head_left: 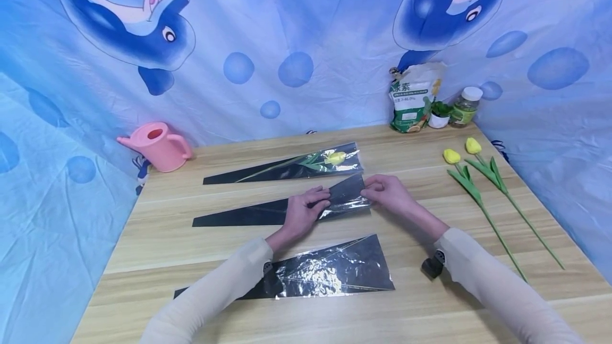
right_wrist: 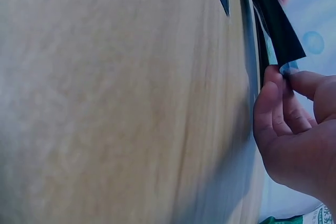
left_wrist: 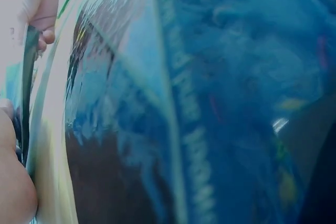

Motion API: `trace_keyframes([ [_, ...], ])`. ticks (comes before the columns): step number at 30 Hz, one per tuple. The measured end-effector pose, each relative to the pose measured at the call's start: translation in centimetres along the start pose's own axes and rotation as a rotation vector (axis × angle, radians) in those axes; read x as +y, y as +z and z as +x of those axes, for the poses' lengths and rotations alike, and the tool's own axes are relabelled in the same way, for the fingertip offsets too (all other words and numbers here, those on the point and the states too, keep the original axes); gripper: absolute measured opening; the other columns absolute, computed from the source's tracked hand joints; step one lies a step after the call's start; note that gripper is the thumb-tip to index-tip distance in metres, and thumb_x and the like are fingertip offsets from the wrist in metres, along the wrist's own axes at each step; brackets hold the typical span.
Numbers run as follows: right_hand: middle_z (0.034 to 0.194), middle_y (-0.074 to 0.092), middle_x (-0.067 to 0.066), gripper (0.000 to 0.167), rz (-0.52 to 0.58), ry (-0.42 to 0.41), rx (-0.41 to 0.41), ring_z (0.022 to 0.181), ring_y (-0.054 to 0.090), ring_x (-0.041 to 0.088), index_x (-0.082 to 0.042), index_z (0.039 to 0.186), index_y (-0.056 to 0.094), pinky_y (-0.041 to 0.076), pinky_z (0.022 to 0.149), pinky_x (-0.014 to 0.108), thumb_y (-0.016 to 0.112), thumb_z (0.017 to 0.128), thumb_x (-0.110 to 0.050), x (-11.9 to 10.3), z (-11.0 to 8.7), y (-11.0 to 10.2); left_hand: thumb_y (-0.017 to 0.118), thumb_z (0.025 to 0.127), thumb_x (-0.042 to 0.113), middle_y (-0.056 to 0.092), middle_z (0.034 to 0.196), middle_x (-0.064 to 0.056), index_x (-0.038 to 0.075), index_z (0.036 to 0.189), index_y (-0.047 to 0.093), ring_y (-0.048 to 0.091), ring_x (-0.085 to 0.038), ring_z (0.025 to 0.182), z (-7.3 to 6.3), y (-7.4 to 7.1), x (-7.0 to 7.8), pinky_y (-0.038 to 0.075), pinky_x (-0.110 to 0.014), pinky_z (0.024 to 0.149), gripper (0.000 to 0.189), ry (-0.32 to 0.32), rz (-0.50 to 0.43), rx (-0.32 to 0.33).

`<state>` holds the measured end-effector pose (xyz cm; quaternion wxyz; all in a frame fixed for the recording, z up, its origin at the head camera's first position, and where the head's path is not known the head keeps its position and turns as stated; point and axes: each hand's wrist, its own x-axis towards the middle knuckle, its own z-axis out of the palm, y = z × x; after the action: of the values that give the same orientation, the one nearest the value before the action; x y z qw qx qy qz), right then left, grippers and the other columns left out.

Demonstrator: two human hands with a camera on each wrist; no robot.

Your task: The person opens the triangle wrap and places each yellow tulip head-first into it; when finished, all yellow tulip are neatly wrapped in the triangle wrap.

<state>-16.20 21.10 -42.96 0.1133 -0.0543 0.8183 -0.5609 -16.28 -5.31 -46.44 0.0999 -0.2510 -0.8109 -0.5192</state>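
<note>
A long tapered black flower sleeve [head_left: 260,212] with a glossy clear front lies mid-table, its wide right end raised. My left hand [head_left: 303,212] holds it partway along, thumb and fingers near its far edge. At the wide mouth, my right hand [head_left: 389,194] pinches the rim between thumb and fingers; the right wrist view shows this right hand [right_wrist: 299,114] and the dark sleeve edge [right_wrist: 278,30]. Behind lies a similar sleeve [head_left: 282,169] with a yellow tulip [head_left: 334,158] inside. A third sleeve [head_left: 334,269] lies in front, partly under my left forearm.
Two yellow artificial tulips [head_left: 470,187] [head_left: 497,177] lie at the right. A pink watering can [head_left: 162,147] stands back left. At the back right are a green-white bag [head_left: 413,100], a small potted plant [head_left: 439,115] and a white-lidded jar [head_left: 466,106]. A blue dolphin-print curtain [head_left: 306,41] surrounds the table.
</note>
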Motion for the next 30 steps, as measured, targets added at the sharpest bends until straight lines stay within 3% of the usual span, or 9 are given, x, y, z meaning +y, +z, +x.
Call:
trace_keyframes([
  [7,0.087,0.071,0.016,0.037,0.011,0.052,-0.049,0.067,0.067,0.023,0.015,0.124,0.052,0.059,0.063,0.034,0.066,0.093,0.001,-0.06,0.29,-0.28,0.078,0.084,0.001,0.073,0.108,-0.011,0.0,0.102,0.076,0.064,-0.029,0.116,0.14,0.15,0.17,0.044,-0.031,0.103,0.019,-0.001,-0.056,0.038],
  [14,0.087,0.07,0.023,0.034,0.085,0.09,-0.132,0.07,0.069,0.024,0.019,0.123,0.049,0.06,0.069,0.037,0.06,0.095,0.004,0.01,0.58,-0.65,0.078,0.085,0.0,0.073,0.108,-0.011,0.0,0.103,0.077,0.068,-0.025,0.108,0.0,0.21,0.22,0.049,-0.029,0.097,0.019,0.016,-0.089,0.08],
  [23,0.088,0.07,0.022,0.035,0.06,0.077,-0.12,0.07,0.069,0.025,0.02,0.124,0.049,0.06,0.069,0.037,0.06,0.095,0.003,0.03,0.48,-0.44,0.077,0.085,0.001,0.074,0.105,-0.012,0.0,0.105,0.076,0.071,-0.026,0.099,-0.05,0.4,0.39,0.054,-0.029,0.09,0.02,0.055,-0.031,0.085],
  [30,0.089,0.07,0.022,0.034,0.043,0.063,-0.114,0.072,0.07,0.027,0.02,0.125,0.048,0.061,0.069,0.038,0.058,0.096,0.004,0.25,0.28,-0.68,0.078,0.085,0.0,0.074,0.105,-0.012,0.0,0.1,0.077,0.071,-0.026,0.101,-0.02,0.53,0.36,0.052,-0.03,0.093,0.015,0.067,-0.043,0.081],
])
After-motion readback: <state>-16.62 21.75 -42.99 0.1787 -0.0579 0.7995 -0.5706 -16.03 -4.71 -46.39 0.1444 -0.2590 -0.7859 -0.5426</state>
